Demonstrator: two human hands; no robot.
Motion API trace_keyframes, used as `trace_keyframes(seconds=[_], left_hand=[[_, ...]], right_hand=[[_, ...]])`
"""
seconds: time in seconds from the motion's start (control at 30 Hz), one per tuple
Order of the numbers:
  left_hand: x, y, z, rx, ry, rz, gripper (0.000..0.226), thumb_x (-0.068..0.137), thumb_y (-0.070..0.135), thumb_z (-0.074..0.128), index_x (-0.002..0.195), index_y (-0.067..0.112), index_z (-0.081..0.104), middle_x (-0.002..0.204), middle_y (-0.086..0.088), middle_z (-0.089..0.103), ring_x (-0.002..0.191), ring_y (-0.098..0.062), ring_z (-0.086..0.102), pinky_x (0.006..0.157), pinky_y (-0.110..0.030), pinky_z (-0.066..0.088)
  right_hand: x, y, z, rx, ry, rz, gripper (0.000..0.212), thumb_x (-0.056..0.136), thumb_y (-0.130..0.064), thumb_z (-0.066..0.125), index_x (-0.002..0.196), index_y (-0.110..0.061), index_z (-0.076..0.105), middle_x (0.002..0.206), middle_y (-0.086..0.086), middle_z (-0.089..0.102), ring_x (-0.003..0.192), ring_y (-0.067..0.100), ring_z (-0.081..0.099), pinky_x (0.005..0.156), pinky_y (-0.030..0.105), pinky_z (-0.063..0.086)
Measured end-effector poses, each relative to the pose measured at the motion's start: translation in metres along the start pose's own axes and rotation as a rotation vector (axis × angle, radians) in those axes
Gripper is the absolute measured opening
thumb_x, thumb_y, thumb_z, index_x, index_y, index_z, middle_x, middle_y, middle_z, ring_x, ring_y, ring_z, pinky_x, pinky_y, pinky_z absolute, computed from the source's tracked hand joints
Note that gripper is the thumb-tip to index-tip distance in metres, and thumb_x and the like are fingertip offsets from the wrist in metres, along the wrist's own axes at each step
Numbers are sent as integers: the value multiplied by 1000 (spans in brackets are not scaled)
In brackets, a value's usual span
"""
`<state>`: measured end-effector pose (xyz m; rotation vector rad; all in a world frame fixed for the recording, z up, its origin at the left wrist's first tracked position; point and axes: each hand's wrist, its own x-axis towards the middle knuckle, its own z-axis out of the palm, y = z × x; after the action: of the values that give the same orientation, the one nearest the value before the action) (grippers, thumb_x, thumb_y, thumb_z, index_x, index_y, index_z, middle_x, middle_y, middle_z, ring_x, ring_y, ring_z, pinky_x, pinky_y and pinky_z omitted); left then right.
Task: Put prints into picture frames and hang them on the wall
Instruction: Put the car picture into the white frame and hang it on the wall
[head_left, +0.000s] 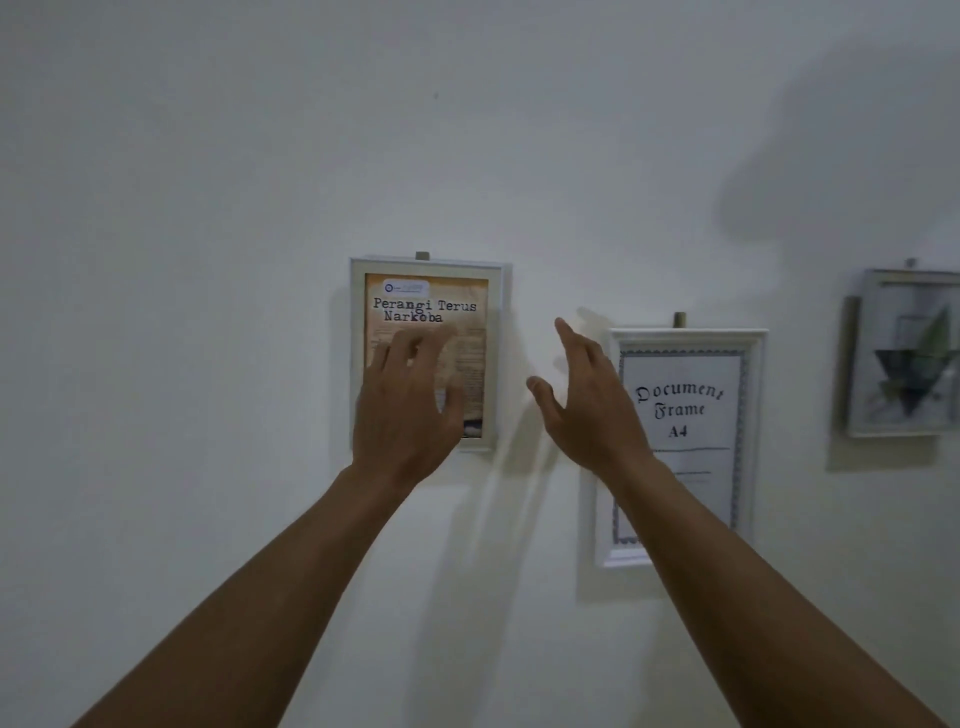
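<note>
While the left grip (410, 415) spreads loose fingers (400, 349) over the orange print (467, 338) in its white frame (427, 268), the right grip (587, 405) is open, empty, beside it.

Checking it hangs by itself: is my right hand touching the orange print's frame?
Apart. The head view shows a strip of bare wall between the right hand and the orange print's frame.
</note>
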<state>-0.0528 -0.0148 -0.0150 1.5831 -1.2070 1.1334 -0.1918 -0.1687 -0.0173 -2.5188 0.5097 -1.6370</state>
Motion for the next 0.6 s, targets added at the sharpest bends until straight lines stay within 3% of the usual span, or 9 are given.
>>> trace_keyframes(seconds=[0.2,0.4,0.6], left_hand=[[-25,77,61,-332,-182,-96,45,91,29,59,135,27,48,112,9,56,97,-5,54,82,-34,55],[-48,132,122,-501,-365,-361,57,89,23,66,140,26,42,127,2,51,115,-14,53,98,-34,48],[-57,154,157,-546,-310,-556,67,88,6,63,141,33,33,130,2,52,114,-15,55,97,-36,49]], right_hand=[[-29,67,-54,-85,10,138,69,98,-37,53,155,-21,17,153,7,34,138,24,38,106,45,42],[-57,143,-91,-38,-21,335,77,96,-28,58,157,-20,11,155,10,26,141,26,33,111,42,39],[-69,197,-97,77,-78,458,82,95,-17,58,158,-23,5,151,10,30,136,26,37,107,37,36]])
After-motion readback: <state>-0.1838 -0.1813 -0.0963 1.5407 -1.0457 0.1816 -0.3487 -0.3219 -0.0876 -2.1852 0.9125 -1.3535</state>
